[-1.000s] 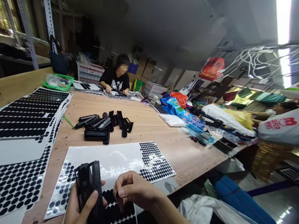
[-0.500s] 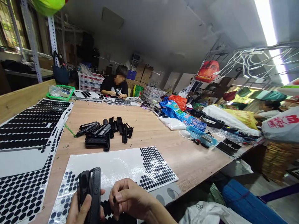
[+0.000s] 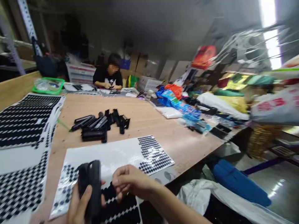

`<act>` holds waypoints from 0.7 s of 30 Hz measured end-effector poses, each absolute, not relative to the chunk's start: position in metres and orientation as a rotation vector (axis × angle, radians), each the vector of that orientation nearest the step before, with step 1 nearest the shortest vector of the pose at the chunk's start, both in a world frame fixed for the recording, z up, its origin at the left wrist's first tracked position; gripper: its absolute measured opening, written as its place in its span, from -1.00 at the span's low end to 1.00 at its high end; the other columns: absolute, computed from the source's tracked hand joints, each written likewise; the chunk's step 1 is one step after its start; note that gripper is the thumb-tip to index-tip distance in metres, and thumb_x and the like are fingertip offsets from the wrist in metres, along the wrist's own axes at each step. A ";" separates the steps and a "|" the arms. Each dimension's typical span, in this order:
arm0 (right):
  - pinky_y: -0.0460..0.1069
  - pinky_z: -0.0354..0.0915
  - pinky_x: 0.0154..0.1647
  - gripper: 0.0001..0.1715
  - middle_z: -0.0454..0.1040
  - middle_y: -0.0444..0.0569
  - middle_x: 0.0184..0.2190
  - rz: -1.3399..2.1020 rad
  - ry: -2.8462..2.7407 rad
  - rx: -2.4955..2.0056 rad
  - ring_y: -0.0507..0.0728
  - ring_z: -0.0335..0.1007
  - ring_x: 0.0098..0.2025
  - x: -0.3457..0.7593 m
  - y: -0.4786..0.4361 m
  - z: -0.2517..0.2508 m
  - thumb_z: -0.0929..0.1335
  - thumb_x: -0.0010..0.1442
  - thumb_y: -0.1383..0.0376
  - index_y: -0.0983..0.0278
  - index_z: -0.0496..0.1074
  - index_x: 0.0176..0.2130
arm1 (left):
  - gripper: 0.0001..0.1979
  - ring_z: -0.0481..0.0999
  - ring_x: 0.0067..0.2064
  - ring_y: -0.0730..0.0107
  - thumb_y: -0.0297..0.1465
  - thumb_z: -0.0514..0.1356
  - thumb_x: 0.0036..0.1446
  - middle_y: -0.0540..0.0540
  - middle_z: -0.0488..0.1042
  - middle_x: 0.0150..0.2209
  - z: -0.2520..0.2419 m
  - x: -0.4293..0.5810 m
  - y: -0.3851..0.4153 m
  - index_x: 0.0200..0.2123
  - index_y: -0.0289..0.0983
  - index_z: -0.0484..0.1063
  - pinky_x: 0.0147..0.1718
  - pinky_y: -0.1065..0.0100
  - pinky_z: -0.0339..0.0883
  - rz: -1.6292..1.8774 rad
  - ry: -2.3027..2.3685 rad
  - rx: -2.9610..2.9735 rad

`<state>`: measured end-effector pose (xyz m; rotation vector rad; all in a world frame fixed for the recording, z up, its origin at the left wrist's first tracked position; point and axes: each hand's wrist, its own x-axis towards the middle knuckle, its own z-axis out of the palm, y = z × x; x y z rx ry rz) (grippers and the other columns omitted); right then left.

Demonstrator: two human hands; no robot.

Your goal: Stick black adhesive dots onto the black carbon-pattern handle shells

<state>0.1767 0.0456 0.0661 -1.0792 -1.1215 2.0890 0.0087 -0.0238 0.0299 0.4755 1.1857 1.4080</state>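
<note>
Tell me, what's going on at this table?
A person at a wooden table holds a black plastic part upright in the left hand. The right hand is curled beside it, fingertips pinched over a sheet of black dot stickers. More black parts lie piled farther back. Another person works at the far end.
</note>
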 end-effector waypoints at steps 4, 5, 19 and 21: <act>-0.16 0.28 -0.48 -0.53 0.52 -0.18 -0.57 2.168 -1.081 -1.102 -0.05 0.47 -0.55 0.175 0.043 0.071 0.65 -0.13 0.11 0.32 0.48 -0.38 | -0.41 0.52 -0.52 0.46 -0.01 0.39 0.16 -0.08 0.62 -0.24 0.026 0.015 -0.028 0.05 -0.22 0.28 -0.52 0.44 0.39 1.537 1.019 0.484; -0.16 0.31 -0.45 -0.54 0.53 -0.19 -0.55 2.164 -1.078 -1.122 -0.06 0.47 -0.54 0.174 0.045 0.072 0.65 -0.09 0.10 0.32 0.49 -0.36 | -0.41 0.52 -0.53 0.46 0.00 0.37 0.18 -0.08 0.62 -0.24 0.022 0.015 -0.028 0.06 -0.23 0.27 -0.53 0.43 0.40 1.532 0.987 0.500; -0.07 0.43 -0.37 -0.37 0.57 -0.10 -0.51 1.978 -1.411 -1.323 0.02 0.52 -0.47 0.156 0.051 0.077 0.65 -0.20 -0.11 0.30 0.53 -0.39 | -0.46 0.58 -0.55 0.39 -0.03 0.30 0.28 -0.03 0.58 -0.30 0.007 0.011 -0.030 0.13 -0.17 0.22 -0.60 0.44 0.44 1.414 0.881 0.570; -0.05 0.46 -0.35 -0.37 0.57 -0.09 -0.51 1.972 -1.420 -1.317 0.03 0.53 -0.47 0.156 0.051 0.078 0.65 -0.19 -0.12 0.30 0.53 -0.39 | -0.46 0.57 -0.56 0.39 -0.04 0.31 0.28 -0.03 0.58 -0.30 0.007 0.011 -0.030 0.13 -0.17 0.22 -0.60 0.43 0.45 1.414 0.872 0.568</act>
